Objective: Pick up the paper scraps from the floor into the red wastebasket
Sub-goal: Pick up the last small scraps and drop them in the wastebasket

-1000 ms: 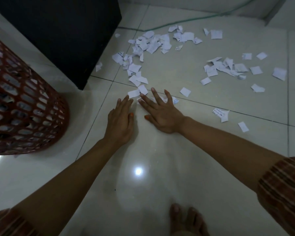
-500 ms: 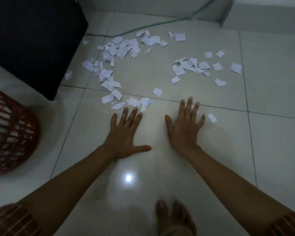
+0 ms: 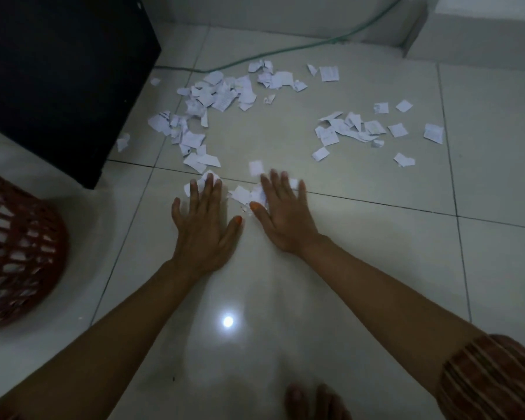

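Scraps look featherlight, limp and slippery on tile, so with left hand and right hand flat, fingers straight, I'd scoop from underneath.

Two hands on the floor tiles: left hand and right hand, both flat with fingers straight. One red wastebasket, partly cut off at the left edge. One black cabinet at upper left. One green cable along the far wall. One bare foot at the bottom edge. One striped sleeve at lower right. Paper scraps: far too many and too overlapped for a true count, several dozen, lying in three loose groups, namely a far-left band, a right cluster, and a small bunch between the fingertips.
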